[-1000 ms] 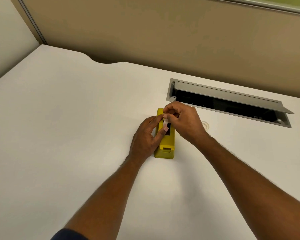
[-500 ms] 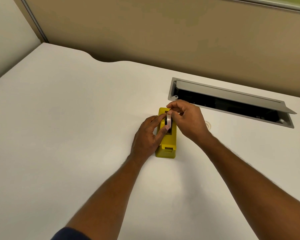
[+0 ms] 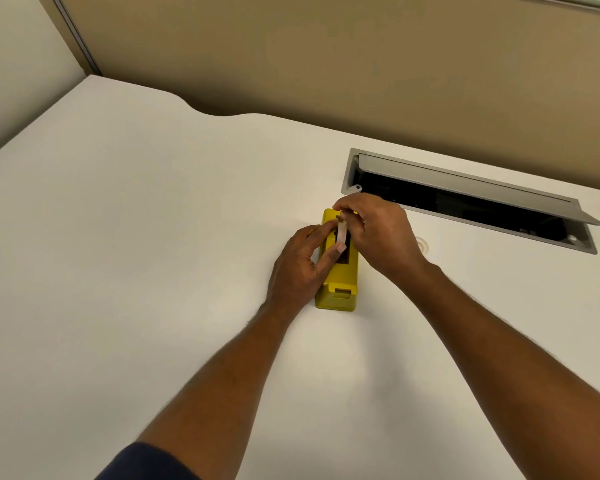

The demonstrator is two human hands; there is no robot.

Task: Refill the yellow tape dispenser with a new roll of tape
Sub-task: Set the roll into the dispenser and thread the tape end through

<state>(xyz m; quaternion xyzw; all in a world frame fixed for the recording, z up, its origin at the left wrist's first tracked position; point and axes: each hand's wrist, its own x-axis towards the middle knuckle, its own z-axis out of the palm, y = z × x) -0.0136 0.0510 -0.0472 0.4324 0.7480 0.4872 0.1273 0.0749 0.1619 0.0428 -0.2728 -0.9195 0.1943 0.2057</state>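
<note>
The yellow tape dispenser (image 3: 340, 289) stands on the white desk (image 3: 153, 237), its cutter end toward me and its dark top slot partly showing. My left hand (image 3: 300, 265) clasps its left side, thumb tip on the slot's edge. A whitish roll of tape (image 3: 341, 233) stands on edge in the slot, pinched from above by my right hand (image 3: 378, 233). Fingers hide most of the roll and the far end of the dispenser.
A grey cable hatch (image 3: 464, 199) with its lid raised is set in the desk just behind and right of my right hand. A small round grommet (image 3: 423, 244) lies beside my right wrist. A beige partition (image 3: 326, 57) bounds the desk's far edge.
The roll has risen slightly and turned on edge in the slot under my right fingers. My left hand has stayed on the dispenser. The camera has shifted a little.
</note>
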